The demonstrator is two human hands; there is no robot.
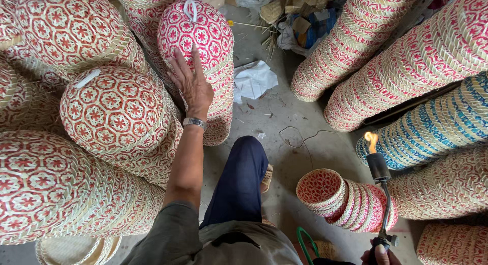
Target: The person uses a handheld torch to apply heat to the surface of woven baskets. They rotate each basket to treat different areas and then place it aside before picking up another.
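Woven red lidded basket [195, 34] under open left hand [190, 84], right hand [380, 256] gripping lit torch [378, 194]

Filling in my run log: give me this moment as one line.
left hand: flat on red-and-white woven basket | right hand: grips lit gas torch | flame up | floor: basket stacks

Matt woven-straw baskets [195, 34], rough concrete floor [284, 128], metal torch [381, 194].
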